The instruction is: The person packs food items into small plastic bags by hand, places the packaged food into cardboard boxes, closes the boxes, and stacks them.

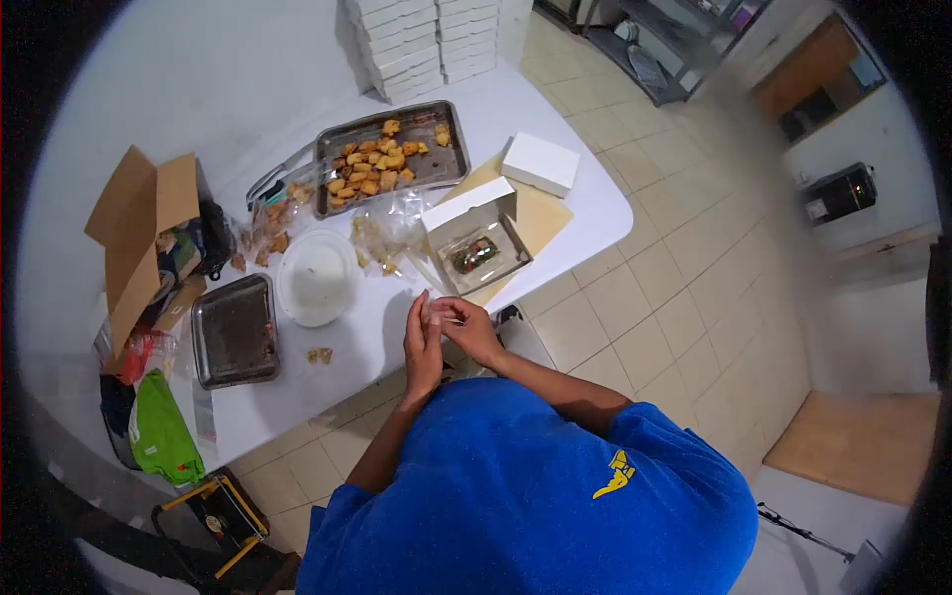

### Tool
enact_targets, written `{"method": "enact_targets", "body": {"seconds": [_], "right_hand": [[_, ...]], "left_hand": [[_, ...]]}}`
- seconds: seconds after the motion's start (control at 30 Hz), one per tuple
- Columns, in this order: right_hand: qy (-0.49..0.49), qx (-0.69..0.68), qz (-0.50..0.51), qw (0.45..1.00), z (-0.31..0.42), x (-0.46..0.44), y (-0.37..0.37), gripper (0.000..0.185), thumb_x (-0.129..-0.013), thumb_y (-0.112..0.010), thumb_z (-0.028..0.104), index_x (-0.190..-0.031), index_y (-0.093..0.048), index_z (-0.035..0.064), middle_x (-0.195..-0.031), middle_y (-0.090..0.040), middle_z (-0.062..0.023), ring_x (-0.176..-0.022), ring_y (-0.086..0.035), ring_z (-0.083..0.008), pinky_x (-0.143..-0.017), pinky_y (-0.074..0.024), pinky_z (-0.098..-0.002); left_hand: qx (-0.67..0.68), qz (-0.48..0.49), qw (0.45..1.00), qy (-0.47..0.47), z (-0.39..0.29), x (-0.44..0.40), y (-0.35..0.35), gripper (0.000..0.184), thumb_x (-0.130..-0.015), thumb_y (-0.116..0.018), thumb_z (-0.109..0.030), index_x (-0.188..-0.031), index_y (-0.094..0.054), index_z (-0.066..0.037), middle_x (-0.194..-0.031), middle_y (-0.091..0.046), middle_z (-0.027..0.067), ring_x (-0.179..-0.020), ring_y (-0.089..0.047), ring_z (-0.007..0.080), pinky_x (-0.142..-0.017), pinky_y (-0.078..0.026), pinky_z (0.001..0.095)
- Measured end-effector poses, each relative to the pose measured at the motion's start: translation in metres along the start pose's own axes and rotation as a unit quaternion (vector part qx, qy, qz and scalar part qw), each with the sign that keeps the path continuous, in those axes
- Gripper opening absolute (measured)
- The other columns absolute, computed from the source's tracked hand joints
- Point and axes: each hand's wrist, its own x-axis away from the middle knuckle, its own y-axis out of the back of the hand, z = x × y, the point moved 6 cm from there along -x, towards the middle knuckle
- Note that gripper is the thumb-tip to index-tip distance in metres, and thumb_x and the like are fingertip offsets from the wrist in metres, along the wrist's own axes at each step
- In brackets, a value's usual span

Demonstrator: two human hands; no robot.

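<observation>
My left hand (424,345) and my right hand (470,327) are close together at the table's front edge, fingers closed around something small and pale that I cannot make out. Just beyond them stands an open white box (466,210) with a dark, wrapped item (474,255) inside. Left of the box lie clear plastic bags (382,235) with golden pieces in them. A round white plate or lid (316,278) rests farther left. Behind, a metal tray (451,169) holds several golden-brown pieces (372,166).
A closed white box (540,164) sits on brown paper (548,218) at the right. White boxes (402,50) are stacked at the back. An empty dark tray (236,330), an open cardboard carton (134,258) and a green cloth (165,431) are at the left.
</observation>
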Motion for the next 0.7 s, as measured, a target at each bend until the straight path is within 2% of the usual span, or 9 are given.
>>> {"method": "enact_targets", "body": {"seconds": [0.03,0.13,0.2,0.3,0.4,0.43,0.6,0.67,0.7], "right_hand": [[0.007,-0.004,0.004,1.000,0.011,-0.002,0.004,0.039,-0.076,-0.070,0.012,-0.110,-0.056,0.0018,-0.099,-0.063,-0.0085,-0.091,-0.060,-0.0129,-0.076,-0.0505,-0.0265],[0.033,0.050,0.021,0.998,0.035,-0.019,0.022,0.042,-0.076,-0.069,0.012,-0.114,-0.054,0.0017,-0.105,-0.062,-0.0099,-0.095,-0.059,-0.0151,-0.081,-0.0502,-0.0295],[0.031,0.025,0.055,0.998,0.049,-0.033,0.035,0.041,-0.077,-0.069,0.012,-0.114,-0.054,0.0008,-0.108,-0.062,-0.0106,-0.096,-0.059,-0.0158,-0.081,-0.0501,-0.0301],[0.034,0.069,0.088,0.993,0.062,-0.051,0.048,0.042,-0.077,-0.069,0.012,-0.115,-0.054,0.0006,-0.109,-0.060,-0.0113,-0.095,-0.059,-0.0172,-0.079,-0.0504,-0.0278],[0.142,0.063,0.083,0.984,0.073,-0.064,0.063,0.042,-0.077,-0.068,0.010,-0.116,-0.055,0.0026,-0.108,-0.055,-0.0102,-0.091,-0.059,-0.0167,-0.077,-0.0507,-0.0256],[0.136,0.061,0.103,0.983,0.072,-0.066,0.067,0.041,-0.080,-0.062,0.002,-0.119,-0.053,0.0032,-0.112,-0.050,-0.0085,-0.092,-0.058,-0.0159,-0.081,-0.0485,-0.0256],[0.132,0.087,0.214,0.964,0.076,-0.081,0.083,0.036,-0.082,-0.061,0.004,-0.116,-0.053,0.0020,-0.103,-0.057,-0.0099,-0.088,-0.057,-0.0141,-0.078,-0.0472,-0.0252],[0.090,0.066,0.258,0.960,0.070,-0.087,0.084,0.034,-0.083,-0.061,0.006,-0.115,-0.053,0.0015,-0.101,-0.059,-0.0097,-0.088,-0.057,-0.0136,-0.077,-0.0468,-0.0254],[0.125,0.093,0.284,0.946,0.083,-0.084,0.086,0.031,-0.084,-0.061,0.009,-0.114,-0.053,0.0014,-0.102,-0.059,-0.0093,-0.091,-0.057,-0.0141,-0.078,-0.0470,-0.0258]], "left_hand": [[-0.018,0.019,1.000,0.008,-0.007,-0.004,-0.008,0.043,-0.095,-0.041,-0.020,-0.133,-0.033,-0.002,-0.129,-0.044,0.0141,-0.116,-0.045,0.0209,-0.096,-0.034,0.0313],[-0.022,0.036,0.997,-0.060,-0.023,-0.017,-0.027,0.051,-0.095,-0.037,-0.029,-0.138,-0.026,-0.002,-0.135,-0.037,0.0152,-0.122,-0.038,0.0234,-0.101,-0.029,0.0332],[-0.016,0.037,0.996,-0.084,-0.030,-0.027,-0.041,0.052,-0.095,-0.037,-0.030,-0.138,-0.025,-0.002,-0.136,-0.036,0.0151,-0.123,-0.037,0.0235,-0.102,-0.028,0.0336],[-0.010,0.027,0.997,-0.075,-0.029,-0.041,-0.059,0.053,-0.095,-0.036,-0.031,-0.138,-0.024,-0.002,-0.137,-0.035,0.0149,-0.124,-0.036,0.0236,-0.103,-0.027,0.0343],[-0.004,0.010,0.998,-0.060,-0.026,-0.053,-0.078,0.055,-0.095,-0.035,-0.033,-0.139,-0.023,-0.002,-0.138,-0.033,0.0147,-0.125,-0.034,0.0237,-0.104,-0.025,0.0349],[-0.002,0.003,0.998,-0.056,-0.025,-0.055,-0.083,0.055,-0.095,-0.035,-0.034,-0.139,-0.023,-0.002,-0.138,-0.033,0.0147,-0.126,-0.034,0.0238,-0.104,-0.025,0.0351],[0.004,-0.054,0.998,-0.025,-0.023,-0.058,-0.095,0.058,-0.095,-0.034,-0.036,-0.140,-0.021,-0.002,-0.140,-0.031,0.0144,-0.128,-0.031,0.0240,-0.106,-0.023,0.0362],[-0.003,-0.110,0.994,-0.016,-0.033,-0.053,-0.100,0.050,-0.094,-0.038,-0.029,-0.135,-0.029,0.000,-0.134,-0.038,0.0141,-0.123,-0.037,0.0226,-0.101,-0.028,0.0347],[-0.006,-0.136,0.991,-0.013,-0.042,-0.051,-0.103,0.047,-0.094,-0.040,-0.025,-0.132,-0.033,0.001,-0.130,-0.041,0.0139,-0.120,-0.040,0.0220,-0.099,-0.031,0.0339]]}}
